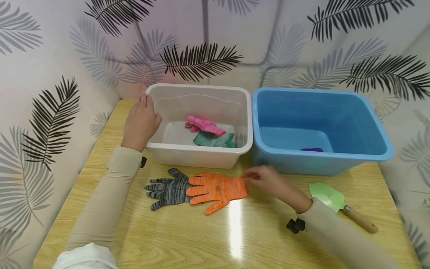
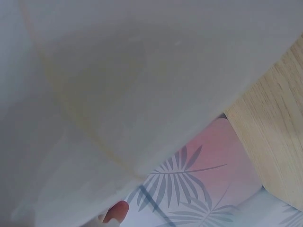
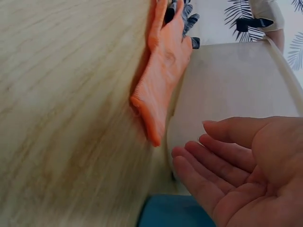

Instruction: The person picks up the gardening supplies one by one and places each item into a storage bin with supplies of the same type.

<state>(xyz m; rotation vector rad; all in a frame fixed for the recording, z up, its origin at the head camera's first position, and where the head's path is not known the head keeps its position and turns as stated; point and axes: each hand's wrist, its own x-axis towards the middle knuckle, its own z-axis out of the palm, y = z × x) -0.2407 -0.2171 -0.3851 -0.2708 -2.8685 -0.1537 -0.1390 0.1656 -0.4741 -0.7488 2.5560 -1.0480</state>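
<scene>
The right hand (image 1: 270, 180) is loosely open, fingers gently bent, with an orange knit glove (image 1: 215, 188) just to its left, overlapping a grey-striped knit glove (image 1: 168, 191); a blue plastic tub (image 1: 299, 163) stands beyond it, while the left hand (image 1: 140, 123) rests, fingers extended, on a white plastic tub (image 1: 198, 156)

I see a green trowel (image 1: 329, 198) lying on the surface (image 1: 181, 239) near a blue tub (image 1: 299, 163), with leaf-printed cloth (image 1: 235, 33) hanging behind.

Free tabletop (image 1: 174, 239) before orange glove (image 1: 218, 186), white tub (image 1: 195, 157) blocking behind
</scene>
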